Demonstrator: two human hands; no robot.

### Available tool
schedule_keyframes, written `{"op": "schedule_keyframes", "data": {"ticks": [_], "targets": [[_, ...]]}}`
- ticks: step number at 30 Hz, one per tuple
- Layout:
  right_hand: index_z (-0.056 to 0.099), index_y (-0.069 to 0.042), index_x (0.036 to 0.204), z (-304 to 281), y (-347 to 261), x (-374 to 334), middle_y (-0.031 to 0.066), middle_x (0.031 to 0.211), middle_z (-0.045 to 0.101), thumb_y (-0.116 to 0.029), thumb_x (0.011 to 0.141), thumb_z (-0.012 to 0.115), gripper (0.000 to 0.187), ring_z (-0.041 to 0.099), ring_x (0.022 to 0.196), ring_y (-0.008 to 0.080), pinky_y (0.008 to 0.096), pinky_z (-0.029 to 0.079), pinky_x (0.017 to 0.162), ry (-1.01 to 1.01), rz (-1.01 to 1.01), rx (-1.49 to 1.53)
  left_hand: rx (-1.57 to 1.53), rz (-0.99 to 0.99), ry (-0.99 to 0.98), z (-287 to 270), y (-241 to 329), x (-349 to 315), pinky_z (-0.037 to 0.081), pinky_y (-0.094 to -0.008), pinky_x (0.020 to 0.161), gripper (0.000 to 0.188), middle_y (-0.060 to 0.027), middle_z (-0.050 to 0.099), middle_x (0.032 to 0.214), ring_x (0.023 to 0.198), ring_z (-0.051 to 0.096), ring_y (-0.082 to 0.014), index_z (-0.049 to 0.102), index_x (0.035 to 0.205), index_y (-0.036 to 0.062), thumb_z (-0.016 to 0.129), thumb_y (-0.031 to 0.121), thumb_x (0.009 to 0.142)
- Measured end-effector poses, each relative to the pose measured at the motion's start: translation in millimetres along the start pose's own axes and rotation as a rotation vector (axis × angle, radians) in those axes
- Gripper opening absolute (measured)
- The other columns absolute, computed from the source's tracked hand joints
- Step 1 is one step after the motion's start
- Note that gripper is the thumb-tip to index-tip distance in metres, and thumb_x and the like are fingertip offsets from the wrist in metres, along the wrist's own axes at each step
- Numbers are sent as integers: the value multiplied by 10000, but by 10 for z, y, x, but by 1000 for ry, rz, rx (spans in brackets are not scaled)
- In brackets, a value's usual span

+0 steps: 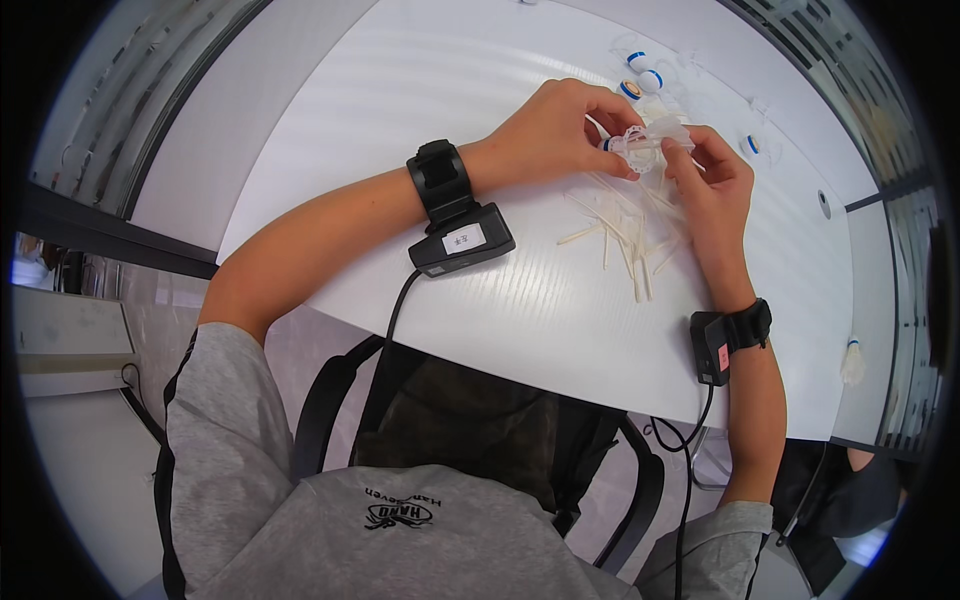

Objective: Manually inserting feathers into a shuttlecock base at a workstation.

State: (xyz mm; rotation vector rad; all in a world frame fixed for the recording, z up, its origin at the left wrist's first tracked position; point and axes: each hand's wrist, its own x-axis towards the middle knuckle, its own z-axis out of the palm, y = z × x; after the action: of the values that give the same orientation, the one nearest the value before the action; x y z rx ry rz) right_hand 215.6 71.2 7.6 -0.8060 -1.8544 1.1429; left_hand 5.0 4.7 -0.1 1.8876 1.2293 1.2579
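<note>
The left hand (565, 130) has its fingers curled in, thumb and fingertips closed around one shuttlecock (634, 152), which is held above the far part of the table (560, 310). Its blue-banded head lies toward the left palm, and its white netted skirt points toward the right hand (718, 185). The right fingers are nearly together, thumb against fingertips, pinching one translucent white piece (668, 127) at the skirt's open end; whether this piece is joined to the skirt cannot be told.

Beyond the hands sit three blue-and-white heads (651, 80) in a close group, one of them showing an orange ring, with clear, filmy material around them. A fourth head (750, 144) rests farther right, apart from the group. One more shuttlecock (852, 362) is at the table's right edge, well apart from both hands.

Just below the hands, pale thin sticks (630, 235) lie crossed in a loose pile, roughly ten or more, too tangled to count exactly. Each wrist wears one black strap with one black box, two boxes in all, each trailing a cable.
</note>
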Motion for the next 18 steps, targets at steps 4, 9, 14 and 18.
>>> {"op": "schedule_keyframes", "data": {"ticks": [4, 9, 14, 18], "targets": [[700, 3, 1039, 3, -2, 7, 2, 897, 681, -128, 913, 711, 182, 564, 736, 55, 206, 451, 624, 12, -11, 54, 3, -9, 22, 10, -6, 5, 562, -302, 824, 408, -84, 718, 961, 862, 676, -160, 702, 1097, -2, 850, 135, 743], [703, 6, 1044, 3, -6, 23, -13, 828, 648, -133, 899, 730, 203, 539, 689, 40, 195, 425, 600, -21, -42, 30, 3, -35, 16, 2, 27, 6, 563, -302, 816, 413, -85, 716, 954, 857, 676, -162, 700, 1099, -4, 851, 130, 739], [711, 2, 1015, 4, 73, 46, -13, 811, 634, -137, 892, 737, 187, 527, 667, 40, 201, 419, 585, -38, 10, -39, -3, -15, 13, 4, 4, 25, 561, -302, 799, 414, -85, 718, 959, 852, 675, -162, 697, 1106, -7, 846, 119, 742], [709, 2, 975, -7, 41, 17, -12, 825, 644, -144, 898, 736, 168, 532, 680, 45, 210, 422, 592, 4, -29, -31, -17, -49, 26, 12, 21, -9, 564, -298, 796, 401, -84, 717, 957, 853, 673, -157, 696, 1100, -10, 840, 110, 745]]}}
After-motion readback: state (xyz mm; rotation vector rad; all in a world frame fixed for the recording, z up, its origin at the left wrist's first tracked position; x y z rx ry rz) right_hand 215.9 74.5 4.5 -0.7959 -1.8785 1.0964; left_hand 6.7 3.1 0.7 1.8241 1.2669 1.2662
